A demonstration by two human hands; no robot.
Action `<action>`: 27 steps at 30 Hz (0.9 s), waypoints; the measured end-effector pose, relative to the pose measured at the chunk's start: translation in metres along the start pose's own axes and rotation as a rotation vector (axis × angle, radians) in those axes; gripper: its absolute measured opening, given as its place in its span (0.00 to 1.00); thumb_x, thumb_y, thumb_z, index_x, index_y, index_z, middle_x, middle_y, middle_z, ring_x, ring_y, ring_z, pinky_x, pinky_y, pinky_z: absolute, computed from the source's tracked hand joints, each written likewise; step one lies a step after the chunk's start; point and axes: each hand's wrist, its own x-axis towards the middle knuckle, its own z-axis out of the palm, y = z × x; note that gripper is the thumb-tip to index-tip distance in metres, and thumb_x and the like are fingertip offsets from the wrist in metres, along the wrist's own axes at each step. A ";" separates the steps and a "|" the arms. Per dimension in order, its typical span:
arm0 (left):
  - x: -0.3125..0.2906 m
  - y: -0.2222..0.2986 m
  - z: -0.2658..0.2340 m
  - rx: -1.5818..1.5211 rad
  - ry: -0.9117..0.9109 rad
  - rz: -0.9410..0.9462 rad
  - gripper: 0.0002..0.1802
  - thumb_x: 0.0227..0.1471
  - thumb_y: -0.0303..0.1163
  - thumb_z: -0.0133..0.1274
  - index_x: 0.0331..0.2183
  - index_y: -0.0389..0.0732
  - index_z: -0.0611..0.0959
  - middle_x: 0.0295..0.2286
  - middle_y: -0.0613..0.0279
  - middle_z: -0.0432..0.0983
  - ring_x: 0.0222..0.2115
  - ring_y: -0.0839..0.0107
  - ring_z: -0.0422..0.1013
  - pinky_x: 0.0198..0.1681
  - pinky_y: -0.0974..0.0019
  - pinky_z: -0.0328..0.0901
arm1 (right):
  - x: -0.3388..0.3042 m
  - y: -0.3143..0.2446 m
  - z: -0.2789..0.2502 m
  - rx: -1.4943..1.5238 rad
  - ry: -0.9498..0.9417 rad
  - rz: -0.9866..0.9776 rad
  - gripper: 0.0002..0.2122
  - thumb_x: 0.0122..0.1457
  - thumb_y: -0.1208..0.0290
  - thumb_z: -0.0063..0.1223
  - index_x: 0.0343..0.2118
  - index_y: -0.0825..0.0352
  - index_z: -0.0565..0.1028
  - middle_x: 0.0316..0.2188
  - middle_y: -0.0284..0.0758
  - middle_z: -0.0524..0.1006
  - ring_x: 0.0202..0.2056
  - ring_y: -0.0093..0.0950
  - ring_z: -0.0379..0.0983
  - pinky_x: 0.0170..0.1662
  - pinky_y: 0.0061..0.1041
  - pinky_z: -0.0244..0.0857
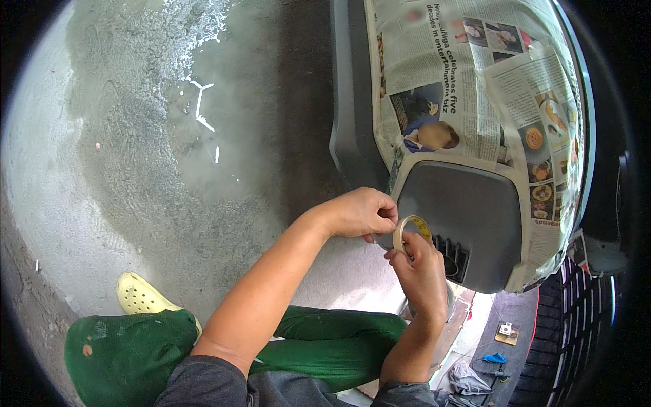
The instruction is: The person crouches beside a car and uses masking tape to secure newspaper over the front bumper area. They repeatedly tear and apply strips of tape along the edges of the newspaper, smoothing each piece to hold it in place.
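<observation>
A roll of pale masking tape is gripped in my right hand, fingers hooked through its core. Just left of the roll, my left hand is closed in a pinch; whatever sits between its fingertips is too small to make out. Both hands are at the lower left edge of a smooth dark grey panel with a slotted black vent near its bottom. Strips of masking tape border that panel. Beyond it, sheets of newspaper cover the larger curved surface.
Wet grey concrete floor spreads to the left, with thin white scraps on it. My green-trousered leg and a yellow clog are below. At lower right lie a blue item and a crumpled grey cloth, near a dark grille.
</observation>
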 end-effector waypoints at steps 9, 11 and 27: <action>0.003 -0.012 0.004 -0.003 0.122 0.197 0.14 0.54 0.35 0.64 0.33 0.33 0.84 0.35 0.56 0.81 0.29 0.68 0.77 0.36 0.63 0.73 | 0.007 0.000 0.013 0.334 0.021 0.178 0.11 0.66 0.70 0.48 0.40 0.73 0.79 0.23 0.42 0.79 0.28 0.29 0.77 0.35 0.32 0.69; 0.003 -0.015 0.003 0.053 0.132 0.284 0.14 0.55 0.35 0.64 0.36 0.33 0.84 0.36 0.56 0.81 0.31 0.68 0.77 0.35 0.63 0.73 | 0.009 0.000 0.013 0.271 -0.003 0.208 0.13 0.67 0.68 0.47 0.40 0.73 0.79 0.24 0.45 0.79 0.29 0.33 0.78 0.35 0.33 0.69; 0.064 -0.025 -0.040 -0.286 0.635 0.236 0.09 0.59 0.26 0.60 0.40 0.34 0.80 0.29 0.58 0.83 0.25 0.69 0.80 0.28 0.65 0.75 | 0.003 -0.006 0.018 -0.105 -0.174 0.354 0.15 0.60 0.69 0.46 0.46 0.69 0.77 0.34 0.60 0.79 0.40 0.62 0.77 0.44 0.51 0.69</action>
